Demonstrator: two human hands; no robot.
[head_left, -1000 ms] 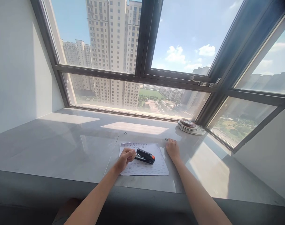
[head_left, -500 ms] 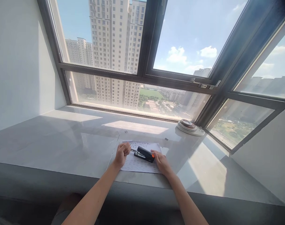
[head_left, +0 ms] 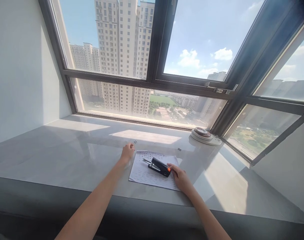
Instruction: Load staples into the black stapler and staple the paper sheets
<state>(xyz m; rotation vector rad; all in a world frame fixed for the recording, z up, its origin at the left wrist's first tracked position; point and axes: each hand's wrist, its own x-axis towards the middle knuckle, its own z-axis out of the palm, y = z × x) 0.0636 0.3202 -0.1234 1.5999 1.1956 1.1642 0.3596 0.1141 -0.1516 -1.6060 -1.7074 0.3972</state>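
Note:
A black stapler (head_left: 160, 167) lies on a sheet of printed paper (head_left: 141, 175), its metal staple tray (head_left: 147, 161) sticking out at the left end. My right hand (head_left: 181, 177) grips the stapler's right end beside its orange part (head_left: 169, 169). Left of the paper's upper corner is my left hand (head_left: 127, 151), loosely curled and apart from the stapler. A small strip of staples (head_left: 135, 142) lies just beyond its fingertips, with a visible gap. Another staple strip (head_left: 179, 149) rests behind the paper, to the right.
A stack of round plates or mats (head_left: 204, 136) stands at the back right, by the window frame (head_left: 152, 83). The pale stone sill (head_left: 66, 156) has a front edge close to my forearms. Walls bound it on both sides.
My left hand has let go of the stapler's tray end and moved away to the upper left, towards a staple strip. My right hand still holds the stapler, with its tray sticking out.

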